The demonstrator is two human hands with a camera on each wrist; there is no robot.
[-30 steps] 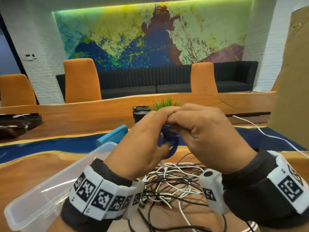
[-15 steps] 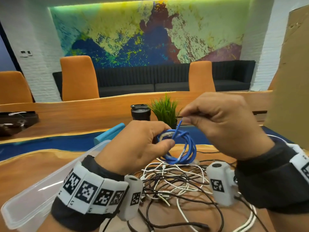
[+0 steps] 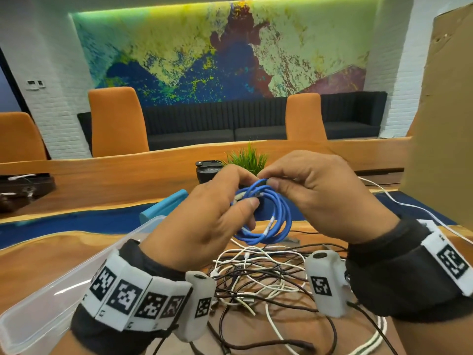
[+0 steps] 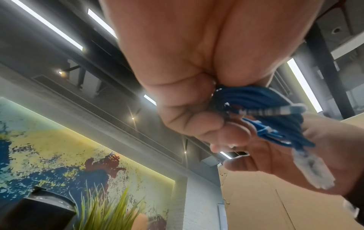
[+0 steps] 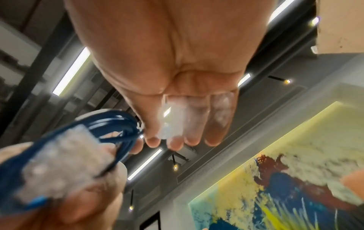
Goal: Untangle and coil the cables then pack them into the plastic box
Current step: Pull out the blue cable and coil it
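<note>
A blue cable (image 3: 271,219) wound into a small coil hangs in the air above the table, between both hands. My left hand (image 3: 212,216) grips the coil's left side with thumb and curled fingers (image 4: 197,124). My right hand (image 3: 320,196) pinches the cable's end at the top of the coil (image 5: 126,124). Clear plugs show on the blue cable (image 4: 307,169). Below lies a tangle of white and black cables (image 3: 258,275) on the wooden table. The clear plastic box (image 3: 48,301) lies open at lower left.
A blue lid (image 3: 163,208) lies behind the box. A black cup (image 3: 206,170) and a small green plant (image 3: 247,157) stand behind the hands. A cardboard panel (image 3: 445,119) rises at the right, with a white cable (image 3: 409,203) running along it. Orange chairs stand behind the table.
The right hand had lifted the cable's end above the coil; now it has brought it back down onto the top of the coil. The coil is more in view.
</note>
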